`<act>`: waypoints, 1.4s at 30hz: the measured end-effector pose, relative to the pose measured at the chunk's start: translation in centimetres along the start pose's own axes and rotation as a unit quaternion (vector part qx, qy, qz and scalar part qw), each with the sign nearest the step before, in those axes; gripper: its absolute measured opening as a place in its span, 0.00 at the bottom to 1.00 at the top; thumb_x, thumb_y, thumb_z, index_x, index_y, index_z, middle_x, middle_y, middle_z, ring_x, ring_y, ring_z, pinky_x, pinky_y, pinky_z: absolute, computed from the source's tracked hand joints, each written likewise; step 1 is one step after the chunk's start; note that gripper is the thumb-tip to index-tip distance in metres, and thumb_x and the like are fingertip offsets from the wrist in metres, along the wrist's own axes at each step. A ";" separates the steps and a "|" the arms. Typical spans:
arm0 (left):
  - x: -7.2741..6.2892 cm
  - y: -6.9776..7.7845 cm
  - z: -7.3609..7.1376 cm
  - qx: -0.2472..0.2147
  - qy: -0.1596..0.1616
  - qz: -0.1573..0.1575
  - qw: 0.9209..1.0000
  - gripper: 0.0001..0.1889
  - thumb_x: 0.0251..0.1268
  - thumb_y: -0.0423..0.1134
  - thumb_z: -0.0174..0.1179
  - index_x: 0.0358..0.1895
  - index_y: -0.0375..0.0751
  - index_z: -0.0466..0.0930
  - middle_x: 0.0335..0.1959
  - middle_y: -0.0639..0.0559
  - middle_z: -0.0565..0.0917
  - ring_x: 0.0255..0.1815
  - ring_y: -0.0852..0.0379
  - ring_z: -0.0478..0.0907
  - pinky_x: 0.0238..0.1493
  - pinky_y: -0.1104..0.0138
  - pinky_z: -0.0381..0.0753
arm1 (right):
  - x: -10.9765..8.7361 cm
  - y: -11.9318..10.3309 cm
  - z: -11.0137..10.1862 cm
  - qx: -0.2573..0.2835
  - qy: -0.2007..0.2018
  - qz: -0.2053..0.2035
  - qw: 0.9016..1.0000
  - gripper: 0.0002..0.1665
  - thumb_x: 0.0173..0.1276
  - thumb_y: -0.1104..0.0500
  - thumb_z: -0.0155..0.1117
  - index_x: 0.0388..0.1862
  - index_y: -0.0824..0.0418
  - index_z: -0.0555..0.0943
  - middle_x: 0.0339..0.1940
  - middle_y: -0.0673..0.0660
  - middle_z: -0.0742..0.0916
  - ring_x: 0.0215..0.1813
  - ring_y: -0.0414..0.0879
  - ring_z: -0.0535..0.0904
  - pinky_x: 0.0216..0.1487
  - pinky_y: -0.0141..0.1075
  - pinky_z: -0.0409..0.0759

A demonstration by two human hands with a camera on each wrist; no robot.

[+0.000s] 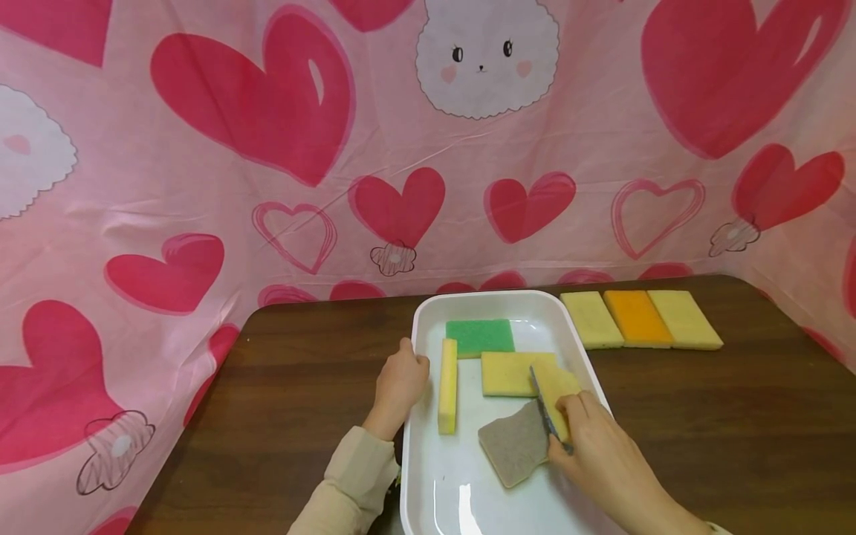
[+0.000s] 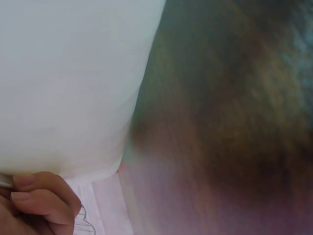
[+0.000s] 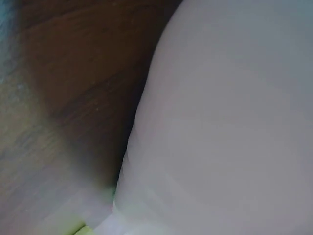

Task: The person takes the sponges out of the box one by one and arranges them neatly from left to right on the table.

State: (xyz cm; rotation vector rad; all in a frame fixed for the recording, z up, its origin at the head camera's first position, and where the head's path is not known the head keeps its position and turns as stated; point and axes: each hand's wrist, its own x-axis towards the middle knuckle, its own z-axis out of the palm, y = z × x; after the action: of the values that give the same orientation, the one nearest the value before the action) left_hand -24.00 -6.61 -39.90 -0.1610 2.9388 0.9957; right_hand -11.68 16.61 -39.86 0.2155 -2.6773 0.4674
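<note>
My left hand [image 1: 401, 379] grips the left rim of a white tray [image 1: 421, 490]. In the left wrist view its curled fingers [image 2: 49, 200] show at the tray's edge. My right hand [image 1: 595, 446] pinches a yellow sponge with a dark grey side [image 1: 553, 386], tilted up on its edge inside the tray. Beside that lies a sponge with its grey side up [image 1: 513, 442]. A flat yellow sponge [image 1: 511, 374], a green sponge [image 1: 478, 336] and a yellow sponge standing on its narrow side [image 1: 447, 386] are also in the tray. The right wrist view shows no hand.
On the brown table [image 1: 314, 364], right of the tray, a pale yellow sponge [image 1: 591, 319], an orange sponge [image 1: 637, 318] and another pale yellow sponge [image 1: 684, 319] lie side by side. A pink cloth with hearts [image 1: 401, 134] hangs behind the table.
</note>
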 end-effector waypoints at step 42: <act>0.2 0.1 -0.1 -0.001 -0.007 -0.008 1.000 0.18 0.66 0.39 0.46 0.54 0.31 0.66 0.38 0.35 0.82 0.30 0.47 0.79 0.34 0.54 0.81 | 0.7 0.8 -2.3 -0.004 0.136 -0.068 0.988 0.15 0.39 0.63 0.66 0.30 0.64 0.75 0.26 0.52 0.75 0.26 0.39 0.67 0.22 0.34 0.71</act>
State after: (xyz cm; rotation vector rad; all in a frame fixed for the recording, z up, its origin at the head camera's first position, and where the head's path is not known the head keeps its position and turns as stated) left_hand -24.21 -6.63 -39.76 -0.1754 2.9199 0.9936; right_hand -11.62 18.12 -37.80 0.3061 -2.3804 0.4112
